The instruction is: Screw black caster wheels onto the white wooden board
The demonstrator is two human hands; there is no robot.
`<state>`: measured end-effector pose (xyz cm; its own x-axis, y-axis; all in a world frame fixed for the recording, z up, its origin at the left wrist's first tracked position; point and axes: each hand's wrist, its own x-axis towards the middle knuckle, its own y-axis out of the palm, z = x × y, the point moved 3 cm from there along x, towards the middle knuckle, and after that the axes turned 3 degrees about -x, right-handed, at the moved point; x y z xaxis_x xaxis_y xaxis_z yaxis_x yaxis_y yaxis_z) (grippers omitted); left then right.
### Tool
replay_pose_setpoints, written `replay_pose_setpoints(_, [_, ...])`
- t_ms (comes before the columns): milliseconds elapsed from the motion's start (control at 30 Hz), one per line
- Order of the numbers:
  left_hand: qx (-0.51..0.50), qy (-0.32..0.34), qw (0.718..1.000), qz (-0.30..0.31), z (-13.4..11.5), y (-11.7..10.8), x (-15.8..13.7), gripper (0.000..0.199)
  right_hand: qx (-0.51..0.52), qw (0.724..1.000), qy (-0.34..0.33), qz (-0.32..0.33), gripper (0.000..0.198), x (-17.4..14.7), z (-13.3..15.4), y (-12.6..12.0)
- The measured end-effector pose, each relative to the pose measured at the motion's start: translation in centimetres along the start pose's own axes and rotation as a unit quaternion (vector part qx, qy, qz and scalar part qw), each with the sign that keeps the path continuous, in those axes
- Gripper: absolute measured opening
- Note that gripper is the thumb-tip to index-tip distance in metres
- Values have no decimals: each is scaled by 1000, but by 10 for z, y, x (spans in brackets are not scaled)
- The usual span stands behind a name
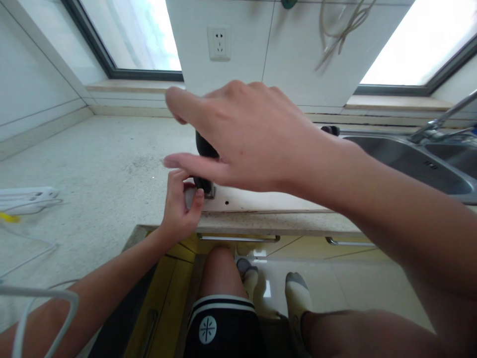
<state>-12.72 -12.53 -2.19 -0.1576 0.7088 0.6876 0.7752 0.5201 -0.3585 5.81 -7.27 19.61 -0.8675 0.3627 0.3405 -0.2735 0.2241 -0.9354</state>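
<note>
A black tool [203, 185] with a small metal foot stands at the left end of a white board [261, 200] on the counter. My right hand covers most of it, so its kind cannot be made out. My left hand [181, 204] is closed at the tool's lower end, fingers curled and thumb against its side. Above the tool is my right hand [242, 134], palm down, thumb stretched out apart from the index finger. Its other fingers are hidden, as is any contact with the tool. A dark hole shows in the board near the metal foot.
The speckled counter [100, 159] carries a white power strip [28, 199] and loose cables at left. A steel sink [395, 159] with a tap [432, 127] lies at right. A drawer handle [238, 238] projects below the counter edge. Crumbs are scattered left of my hands.
</note>
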Motion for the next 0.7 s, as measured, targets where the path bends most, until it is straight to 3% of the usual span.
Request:
replay_pose_setpoints(67, [5, 18, 1000, 1, -1, 1, 0, 43, -6, 1000, 24, -9, 41, 1, -4, 1])
replay_pose_setpoints(200, [20, 40, 999, 3, -4, 1, 0, 46, 120, 989, -81, -9, 54, 2, -5, 2])
replay_pose_setpoints(333, [32, 50, 998, -13, -7, 1, 0, 46, 12, 1000, 24, -11, 39, 4, -11, 1])
replay_pose_setpoints(467, [63, 64, 996, -20, -7, 1, -2, 40, 54, 997, -59, 15, 47, 2, 1, -1])
replay_pose_setpoints(633, [73, 87, 993, -29, -8, 1, -1, 38, -22, 999, 22, -10, 37, 2, -2, -3])
replay_pose_setpoints(700, [86, 109, 990, -33, -12, 0, -1, 38, 36, 999, -24, 5, 38, 2, -2, -2])
